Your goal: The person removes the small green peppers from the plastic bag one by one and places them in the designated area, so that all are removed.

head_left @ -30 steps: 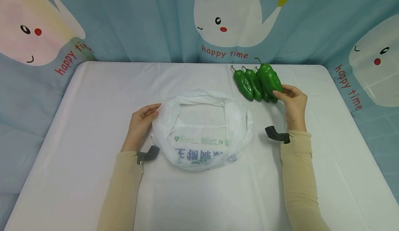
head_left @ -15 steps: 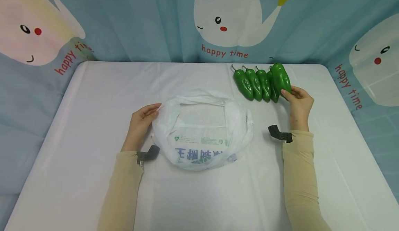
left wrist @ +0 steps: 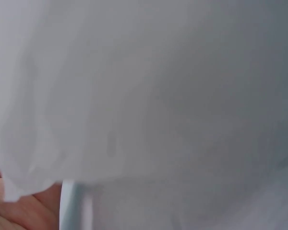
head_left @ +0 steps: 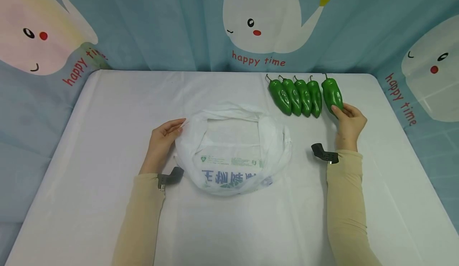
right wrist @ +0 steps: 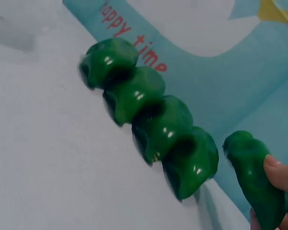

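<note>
A glossy green pepper [head_left: 332, 92] is pinched near its lower tip by my right hand [head_left: 349, 124], thumb on one side and fingers on the other. To its left several more green peppers [head_left: 293, 97] lie side by side in a row, stems toward the back. In the right wrist view the held pepper [right wrist: 257, 177] stands a little apart from the row [right wrist: 153, 117]. My left hand [head_left: 161, 142] pinches the left edge of a white plastic bag [head_left: 229, 132], whose wide mouth faces up. The bag's film [left wrist: 144, 105] fills most of the left wrist view.
A white cloth covers the table [head_left: 229, 230]. Behind the far edge hangs a blue curtain [head_left: 161, 26] printed with white whales. Black camera mounts [head_left: 324, 153] sit at both wrists.
My right hand has moved right and slightly down with its pepper, away from the row, uncovering the peppers behind it. The left hand and the bag have stayed in place.
</note>
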`<state>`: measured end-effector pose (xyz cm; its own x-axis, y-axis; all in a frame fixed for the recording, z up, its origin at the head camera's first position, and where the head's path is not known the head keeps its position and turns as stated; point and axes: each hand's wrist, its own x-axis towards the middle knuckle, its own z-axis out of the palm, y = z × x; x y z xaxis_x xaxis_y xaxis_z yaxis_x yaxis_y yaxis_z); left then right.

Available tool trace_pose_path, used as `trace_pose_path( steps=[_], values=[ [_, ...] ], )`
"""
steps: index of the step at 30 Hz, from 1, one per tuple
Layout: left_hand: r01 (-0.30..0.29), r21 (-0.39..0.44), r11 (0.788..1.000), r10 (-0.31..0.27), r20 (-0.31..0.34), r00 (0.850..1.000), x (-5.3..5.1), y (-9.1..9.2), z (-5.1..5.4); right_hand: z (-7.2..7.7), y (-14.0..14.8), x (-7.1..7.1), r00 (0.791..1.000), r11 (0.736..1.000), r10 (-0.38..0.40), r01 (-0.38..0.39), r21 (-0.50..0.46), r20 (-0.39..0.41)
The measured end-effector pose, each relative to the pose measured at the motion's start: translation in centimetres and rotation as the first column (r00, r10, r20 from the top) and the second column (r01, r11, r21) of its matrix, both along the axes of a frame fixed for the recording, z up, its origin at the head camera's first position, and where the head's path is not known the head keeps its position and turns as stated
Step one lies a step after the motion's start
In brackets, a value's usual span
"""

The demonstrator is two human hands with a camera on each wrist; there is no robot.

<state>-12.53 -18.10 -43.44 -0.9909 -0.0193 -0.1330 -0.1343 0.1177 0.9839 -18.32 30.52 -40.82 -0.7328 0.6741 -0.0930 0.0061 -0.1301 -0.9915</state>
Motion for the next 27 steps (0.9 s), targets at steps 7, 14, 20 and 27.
trace_pose_path(
  steps=[7,14,20,27],
  values=[
    [0.003,-0.001,1.000,-0.003,-0.001,1.000,0.0,0.1,0.1,-1.0,0.7,0.0,0.998,1.000,-0.026,0.026,-0.001,0.064],
    [-0.003,-0.006,1.000,0.003,0.013,1.000,0.0,0.1,0.1,-1.5,0.8,-0.1,0.987,0.994,0.039,-0.054,0.098,0.155],
    [-0.002,-0.012,1.000,0.002,0.008,1.000,0.0,0.2,0.1,-1.3,1.0,0.0,0.934,0.888,0.086,-0.229,0.398,0.346],
    [-0.004,-0.010,1.000,0.004,0.003,1.000,0.1,0.2,0.2,-1.1,1.5,0.4,0.923,0.848,0.106,-0.278,0.451,0.369]
  ],
)
